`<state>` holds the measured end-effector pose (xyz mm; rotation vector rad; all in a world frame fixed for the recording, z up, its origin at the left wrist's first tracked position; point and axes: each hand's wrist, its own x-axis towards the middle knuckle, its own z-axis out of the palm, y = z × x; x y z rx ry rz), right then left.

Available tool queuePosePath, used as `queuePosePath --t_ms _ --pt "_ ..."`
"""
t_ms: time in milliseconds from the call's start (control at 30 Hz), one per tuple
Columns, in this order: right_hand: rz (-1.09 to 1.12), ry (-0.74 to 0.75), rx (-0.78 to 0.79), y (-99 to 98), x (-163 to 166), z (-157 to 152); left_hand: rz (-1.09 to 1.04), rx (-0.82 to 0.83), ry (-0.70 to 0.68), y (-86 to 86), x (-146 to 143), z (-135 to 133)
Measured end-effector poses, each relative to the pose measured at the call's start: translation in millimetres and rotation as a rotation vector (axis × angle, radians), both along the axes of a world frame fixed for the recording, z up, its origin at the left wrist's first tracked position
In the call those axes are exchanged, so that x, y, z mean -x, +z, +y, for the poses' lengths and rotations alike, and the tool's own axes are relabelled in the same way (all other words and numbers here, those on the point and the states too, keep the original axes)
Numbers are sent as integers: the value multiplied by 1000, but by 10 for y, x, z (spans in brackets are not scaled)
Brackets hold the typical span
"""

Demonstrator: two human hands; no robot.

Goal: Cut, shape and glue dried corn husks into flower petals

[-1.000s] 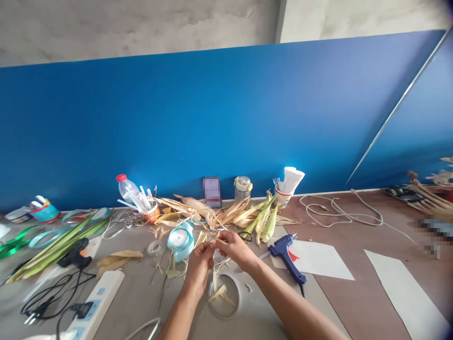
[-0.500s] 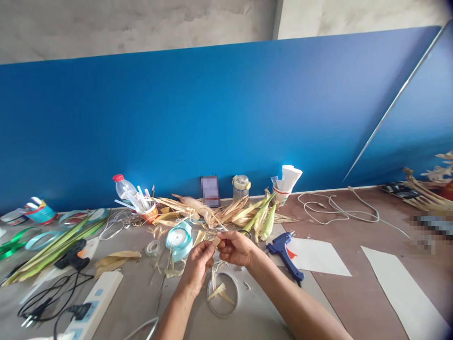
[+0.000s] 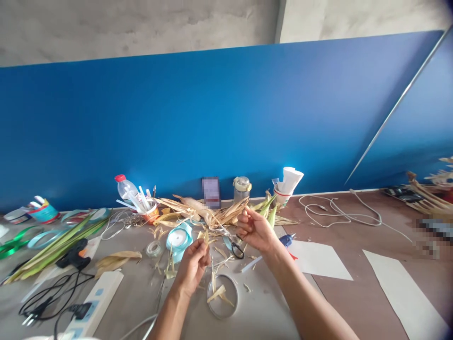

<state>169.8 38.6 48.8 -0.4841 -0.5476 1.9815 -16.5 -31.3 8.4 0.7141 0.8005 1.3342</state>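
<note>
My left hand (image 3: pixel 194 264) is closed in a pinch, with a small pale piece of dried corn husk (image 3: pixel 204 235) at its fingertips. Up and to the right, my right hand (image 3: pixel 256 230) has its fingertips pressed together beside the pile of dried husks (image 3: pixel 231 213); whether anything is between them I cannot make out. Scissors (image 3: pixel 237 251) with dark handles lie between the hands. Below them is a pale ring (image 3: pixel 237 302) with husk strips (image 3: pixel 216 293) across it. A light blue ribbon spool (image 3: pixel 179 238) stands just behind my left hand.
My right forearm partly covers a blue glue gun (image 3: pixel 286 240) on white paper (image 3: pixel 323 259). At left are a power strip (image 3: pixel 94 304), black cords and long green leaves (image 3: pixel 58 245). Along the blue partition stand a bottle (image 3: pixel 124 189), cups, a phone (image 3: pixel 211 191) and a jar (image 3: pixel 242 191).
My hands were together at one husk piece; now they are apart. The right hand has moved up and right, uncovering the scissors. The left hand stays nearly in place.
</note>
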Motion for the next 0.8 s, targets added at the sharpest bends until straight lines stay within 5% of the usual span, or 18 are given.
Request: queuePosePath --t_ms 233,400,800 --pt "-362 244 -292 -187 323 -191 -180 141 -223 -7 -61 -44" --pt "-456 255 -440 -157 400 -272 -235 210 -259 -20 -44 -39" --pt "-671 -1 -360 -231 494 -285 99 13 83 -22 -161 0"
